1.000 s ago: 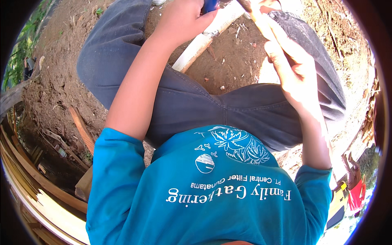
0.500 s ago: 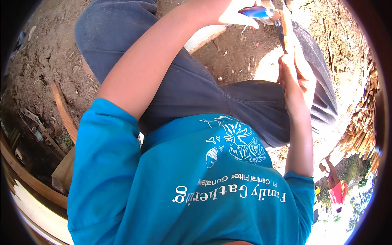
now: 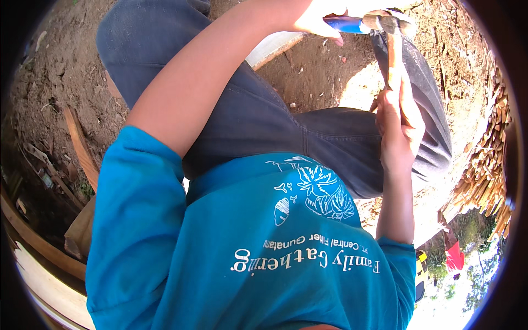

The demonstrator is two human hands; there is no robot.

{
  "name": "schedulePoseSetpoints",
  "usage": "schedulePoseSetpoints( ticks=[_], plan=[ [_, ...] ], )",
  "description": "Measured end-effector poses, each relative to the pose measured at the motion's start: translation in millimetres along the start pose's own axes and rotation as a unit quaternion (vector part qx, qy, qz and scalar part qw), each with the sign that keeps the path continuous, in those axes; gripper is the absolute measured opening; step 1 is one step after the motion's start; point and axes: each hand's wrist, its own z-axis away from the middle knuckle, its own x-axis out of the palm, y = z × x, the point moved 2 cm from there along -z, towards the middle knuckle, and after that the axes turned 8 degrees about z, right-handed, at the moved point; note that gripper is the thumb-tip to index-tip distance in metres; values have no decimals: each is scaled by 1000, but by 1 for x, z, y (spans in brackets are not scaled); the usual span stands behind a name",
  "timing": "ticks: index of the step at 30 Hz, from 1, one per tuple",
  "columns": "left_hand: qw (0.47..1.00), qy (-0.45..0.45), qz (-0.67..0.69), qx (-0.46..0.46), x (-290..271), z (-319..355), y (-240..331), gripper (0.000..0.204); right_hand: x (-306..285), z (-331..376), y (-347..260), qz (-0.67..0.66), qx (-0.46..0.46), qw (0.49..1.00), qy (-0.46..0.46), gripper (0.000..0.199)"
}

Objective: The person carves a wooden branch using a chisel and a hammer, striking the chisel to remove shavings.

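At the top of the view, my left hand (image 3: 317, 23) is washed out by bright light. Its fingers curl around a blue handle (image 3: 346, 24), and the rest of that tool is out of sight. My right hand (image 3: 400, 118) grips the wooden shaft of a hammer (image 3: 394, 58) over my bent right leg. The hammer's metal head (image 3: 388, 23) is right at the end of the blue handle; I cannot tell whether they touch.
My legs in dark trousers (image 3: 236, 118) are folded on bare soil (image 3: 60, 71). A pale board (image 3: 275, 48) lies between them. Wooden pieces (image 3: 82, 148) lie at left, and a pile of thin sticks (image 3: 484, 170) at right. A person in red (image 3: 454, 258) is in the distance.
My right hand has come slightly toward my body with the hammer, whose head is now fully in view. My left hand stays nearly in place on the blue handle.
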Motion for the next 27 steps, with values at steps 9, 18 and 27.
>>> schedulePoseSetpoints(
  ticks=[9, 18, 27],
  plan=[
    [999, -39, -17, -18, -7, 0, 11, 44, -1, 14, -12, -120, -29, 992, 28, 43],
    [998, -54, -18, -13, -4, 1, 5, 42, 2, 13, -10, -85, -87, 993, 6, 43],
    [998, -38, 44, 4, -4, 3, 11, 38, 9, 22, 5, -26, 76, 996, -31, 28]
  ],
)
